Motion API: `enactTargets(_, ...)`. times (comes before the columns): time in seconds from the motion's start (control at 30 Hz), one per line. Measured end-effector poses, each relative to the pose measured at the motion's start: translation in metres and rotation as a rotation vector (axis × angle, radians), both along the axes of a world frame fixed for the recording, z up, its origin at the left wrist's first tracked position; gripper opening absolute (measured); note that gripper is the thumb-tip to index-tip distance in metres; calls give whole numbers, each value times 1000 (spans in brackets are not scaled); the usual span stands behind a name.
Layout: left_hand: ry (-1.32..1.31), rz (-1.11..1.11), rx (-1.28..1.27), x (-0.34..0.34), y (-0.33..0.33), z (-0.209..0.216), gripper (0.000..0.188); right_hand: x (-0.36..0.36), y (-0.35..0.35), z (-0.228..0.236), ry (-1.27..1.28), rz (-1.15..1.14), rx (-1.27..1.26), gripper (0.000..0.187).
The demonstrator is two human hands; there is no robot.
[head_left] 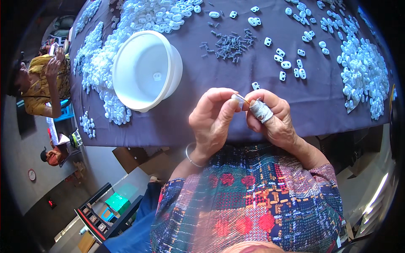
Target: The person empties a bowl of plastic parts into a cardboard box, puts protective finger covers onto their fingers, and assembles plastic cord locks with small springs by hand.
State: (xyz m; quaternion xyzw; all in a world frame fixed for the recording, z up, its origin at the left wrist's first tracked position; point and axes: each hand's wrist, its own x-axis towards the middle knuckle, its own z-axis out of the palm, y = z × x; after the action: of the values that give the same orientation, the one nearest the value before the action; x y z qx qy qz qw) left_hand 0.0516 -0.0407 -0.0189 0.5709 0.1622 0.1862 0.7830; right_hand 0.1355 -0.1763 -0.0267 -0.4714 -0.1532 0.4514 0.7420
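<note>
At the table's near edge, my left hand (213,120) pinches a small white plastic piece (239,101) between thumb and fingertips. It looks like a cord lock, though the fingers cover most of it. Close against it, my right hand (272,114) is closed, with one digit wrapped in whitish tape (261,111). A thin orange-brown sliver shows at its fingertips; what it is, I cannot make out. Just beyond the hands lies a loose white cord lock (255,86). Farther off, a heap of small dark metal springs (232,45) rests on the dark cloth.
A white plastic tub (175,69) stands left of my hands, with one small piece inside. Large heaps of white pieces lie behind it (103,55) and at the far right (365,74). Several cord locks (286,65) are scattered between. Other people (46,84) sit beyond the table's left side.
</note>
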Motion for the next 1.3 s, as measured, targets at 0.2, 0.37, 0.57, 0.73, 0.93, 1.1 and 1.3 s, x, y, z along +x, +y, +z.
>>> enactTargets(0.2, 181, -89, -158, 2, 4, 6, 11, 2, 0, -6, -773, -230, -78, 11)
enactTargets(0.37, 238, -11, 570, 3, 6, -2, 9, 22, 0, 2, -1073, -287, -307, 20)
enactTargets(0.57, 162, 88, 942, 15, 20, -5, 8, 45, -5, 20, -1606, 12, -784, 22)
enactTargets(0.73, 164, 65, 993, 15, 20, -7, 11, 67, -1, 35, -1737, 112, -782, 10)
enactTargets(0.93, 185, 72, 893, 11, 24, -11, 8, 82, -8, 50, -1786, 231, -855, 20)
enactTargets(1.1, 171, 5, 843, 7, 25, -6, 14, 105, -57, 39, -1492, -160, -859, 27)
enactTargets(1.3, -27, -228, 1084, 27, 18, -1, 15, 104, -83, 20, -1594, -375, -1158, 33)
